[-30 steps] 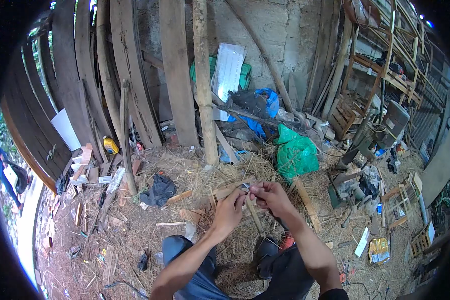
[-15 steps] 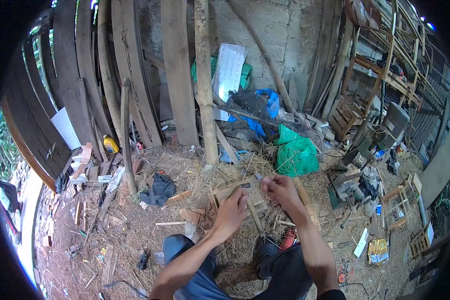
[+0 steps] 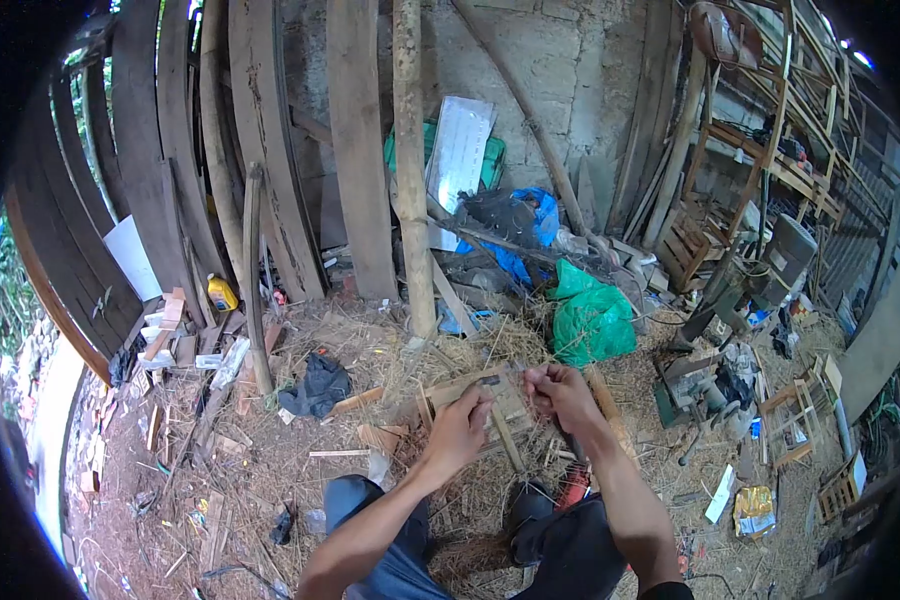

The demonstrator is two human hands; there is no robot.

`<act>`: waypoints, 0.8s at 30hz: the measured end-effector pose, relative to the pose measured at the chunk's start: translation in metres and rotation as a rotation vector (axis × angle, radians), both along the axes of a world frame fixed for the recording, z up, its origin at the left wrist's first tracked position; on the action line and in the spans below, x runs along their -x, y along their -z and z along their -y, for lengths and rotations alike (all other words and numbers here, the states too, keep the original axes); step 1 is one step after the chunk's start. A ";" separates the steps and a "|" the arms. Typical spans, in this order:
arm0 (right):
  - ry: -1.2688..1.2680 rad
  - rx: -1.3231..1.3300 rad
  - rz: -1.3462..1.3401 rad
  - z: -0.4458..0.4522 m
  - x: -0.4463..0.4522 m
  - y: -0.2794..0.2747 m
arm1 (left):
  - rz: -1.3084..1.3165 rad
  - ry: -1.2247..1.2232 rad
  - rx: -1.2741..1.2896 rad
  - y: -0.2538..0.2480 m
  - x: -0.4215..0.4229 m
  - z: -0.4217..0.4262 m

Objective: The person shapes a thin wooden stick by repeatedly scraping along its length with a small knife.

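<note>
My left hand (image 3: 458,430) is closed, with the tip of a small dark piece (image 3: 488,380) showing past its thumb and finger. To its right, my right hand (image 3: 567,400) has its fingers pinched together; what they hold, if anything, is too small to name. The two hands are apart, over a low wooden block (image 3: 453,388) on the straw-strewn ground. A wooden stick (image 3: 509,440) leans against or lies on that block, below and between my hands. Near my right forearm, a red object (image 3: 574,484) lies by my shoe.
A green plastic bag (image 3: 595,325) and blue sheeting (image 3: 542,218) lie ahead by the wall. A bamboo post (image 3: 410,180) rises in front. Dark cloth (image 3: 317,385) lies left; a green metal machine (image 3: 695,385) stands right. Wood scraps and a gold wrapper (image 3: 755,507) litter the ground.
My right hand has come slightly down and toward me, and the pale tip that showed past its fingers is harder to see. The left hand has barely moved.
</note>
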State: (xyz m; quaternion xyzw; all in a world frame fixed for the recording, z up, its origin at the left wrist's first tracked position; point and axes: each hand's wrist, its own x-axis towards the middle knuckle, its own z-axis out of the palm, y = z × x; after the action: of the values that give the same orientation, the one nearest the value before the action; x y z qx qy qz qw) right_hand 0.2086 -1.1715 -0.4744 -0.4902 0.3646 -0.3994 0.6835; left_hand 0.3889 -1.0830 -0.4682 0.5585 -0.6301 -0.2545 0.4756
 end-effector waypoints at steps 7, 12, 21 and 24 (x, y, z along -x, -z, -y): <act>0.055 0.045 0.013 0.006 0.006 -0.007 | 0.026 0.037 -0.026 -0.004 0.005 0.003; 0.102 0.049 -0.041 0.011 0.014 -0.008 | 0.088 0.053 0.002 0.010 0.004 0.006; 0.320 0.071 0.072 0.030 0.045 0.000 | 0.061 0.016 -0.023 0.009 -0.014 0.000; 0.268 0.046 0.111 0.018 0.030 0.002 | 0.054 0.023 -0.038 0.015 -0.011 0.004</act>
State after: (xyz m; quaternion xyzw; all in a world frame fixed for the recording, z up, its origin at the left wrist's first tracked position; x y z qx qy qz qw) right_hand 0.1791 -1.1891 -0.4767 -0.4299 0.3791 -0.5221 0.6316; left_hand 0.3999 -1.0872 -0.4836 0.5669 -0.6441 -0.2567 0.4448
